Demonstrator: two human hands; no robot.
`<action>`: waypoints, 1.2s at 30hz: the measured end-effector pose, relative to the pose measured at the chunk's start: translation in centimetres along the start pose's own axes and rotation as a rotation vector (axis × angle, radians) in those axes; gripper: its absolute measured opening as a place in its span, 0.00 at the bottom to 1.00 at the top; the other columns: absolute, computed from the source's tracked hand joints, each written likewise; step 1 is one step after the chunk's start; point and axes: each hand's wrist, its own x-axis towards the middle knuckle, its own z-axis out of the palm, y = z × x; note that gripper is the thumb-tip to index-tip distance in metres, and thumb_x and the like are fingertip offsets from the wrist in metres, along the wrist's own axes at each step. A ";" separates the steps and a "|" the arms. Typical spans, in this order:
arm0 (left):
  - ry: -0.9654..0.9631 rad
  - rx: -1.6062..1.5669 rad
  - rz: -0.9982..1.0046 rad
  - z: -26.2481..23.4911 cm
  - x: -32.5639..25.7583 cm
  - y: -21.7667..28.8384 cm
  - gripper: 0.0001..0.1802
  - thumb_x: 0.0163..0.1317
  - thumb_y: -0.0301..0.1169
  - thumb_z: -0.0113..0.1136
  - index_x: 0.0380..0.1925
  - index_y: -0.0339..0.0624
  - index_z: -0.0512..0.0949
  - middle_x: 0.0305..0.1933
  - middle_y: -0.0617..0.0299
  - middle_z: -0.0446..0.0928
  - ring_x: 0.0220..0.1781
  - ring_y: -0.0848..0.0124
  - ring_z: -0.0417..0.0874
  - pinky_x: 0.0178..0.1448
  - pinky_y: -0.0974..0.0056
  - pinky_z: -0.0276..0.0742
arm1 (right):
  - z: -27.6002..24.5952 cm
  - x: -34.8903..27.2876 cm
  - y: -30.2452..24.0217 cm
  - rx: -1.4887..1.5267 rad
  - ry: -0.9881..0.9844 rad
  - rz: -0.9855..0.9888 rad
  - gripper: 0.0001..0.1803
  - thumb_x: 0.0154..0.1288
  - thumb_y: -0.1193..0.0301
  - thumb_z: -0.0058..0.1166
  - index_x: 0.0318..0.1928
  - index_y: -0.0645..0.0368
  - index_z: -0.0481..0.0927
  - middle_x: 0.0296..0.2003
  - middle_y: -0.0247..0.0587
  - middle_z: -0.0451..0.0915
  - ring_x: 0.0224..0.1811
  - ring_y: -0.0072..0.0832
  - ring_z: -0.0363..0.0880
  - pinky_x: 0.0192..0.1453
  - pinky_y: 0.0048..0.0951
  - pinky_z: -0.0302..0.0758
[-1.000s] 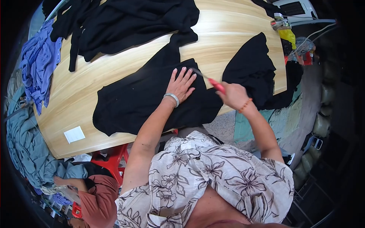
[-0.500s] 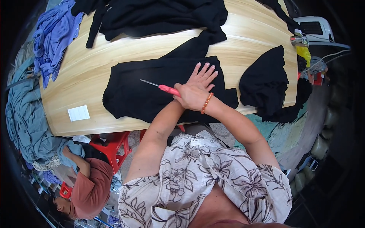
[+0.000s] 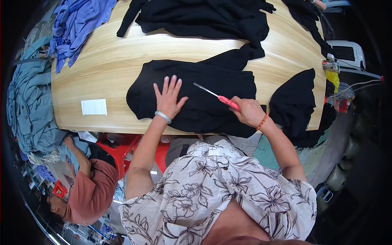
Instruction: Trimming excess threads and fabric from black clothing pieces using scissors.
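Note:
A black knitted sweater [image 3: 220, 79] lies folded flat near the front of the wooden table, its ribbed edge to the left and a sleeve stretching toward the far right. Flat on its left half rests my left hand [image 3: 168, 98], fingers spread and holding nothing. My right hand [image 3: 250, 112] is closed round the pink handle of a slim tool [image 3: 228, 102] with a thin metal shaft. The shaft points up and left over the sweater; its tip is too small to make out, and whether it touches the knit I cannot tell.
Another black garment [image 3: 200, 18] spreads across the far side; a black knit piece [image 3: 294, 96] lies at the right edge. Purple clothes [image 3: 81, 26] and a white paper [image 3: 94, 107] are leftward. Red stools [image 3: 118, 151] and a co-worker [image 3: 92, 192] are at lower left.
My hands, crossed before, have come apart: the left slid left across the sweater, the right moved right with the pink-handled tool. The sweater's outline has shifted and its right end looks different.

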 end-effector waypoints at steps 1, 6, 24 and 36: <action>0.029 -0.143 -0.020 0.1 -0.3 -1.0 0.37 0.61 0.46 0.59 0.69 0.47 0.63 0.76 0.57 0.56 0.78 0.54 0.52 0.74 0.32 0.40 | 0.2 0.3 -0.6 -0.028 -0.065 -0.001 0.12 0.64 0.63 0.56 0.43 0.55 0.75 0.25 0.51 0.79 0.31 0.49 0.81 0.36 0.47 0.75; 0.240 -0.850 -0.188 0.5 0.2 -4.5 0.23 0.70 0.25 0.43 0.65 0.42 0.67 0.63 0.53 0.74 0.67 0.59 0.72 0.75 0.53 0.55 | 0.7 4.0 -6.0 0.051 -0.135 -0.122 0.14 0.63 0.60 0.58 0.37 0.58 0.77 0.24 0.52 0.81 0.30 0.50 0.82 0.36 0.48 0.77; -0.003 -0.051 -0.115 -3.8 7.8 -11.8 0.12 0.48 0.23 0.64 0.35 0.44 0.79 0.40 0.52 0.73 0.46 0.52 0.74 0.49 0.53 0.73 | 2.5 11.5 5.1 -0.104 0.388 0.321 0.21 0.53 0.60 0.67 0.39 0.60 0.75 0.32 0.52 0.82 0.38 0.49 0.83 0.44 0.47 0.78; 0.528 -0.188 0.038 -10.8 4.6 -7.1 0.14 0.43 0.18 0.56 0.34 0.43 0.77 0.38 0.55 0.77 0.45 0.54 0.77 0.51 0.55 0.71 | 3.8 7.7 6.8 -0.045 0.627 0.370 0.23 0.51 0.70 0.61 0.49 0.58 0.72 0.35 0.55 0.81 0.39 0.53 0.81 0.45 0.50 0.77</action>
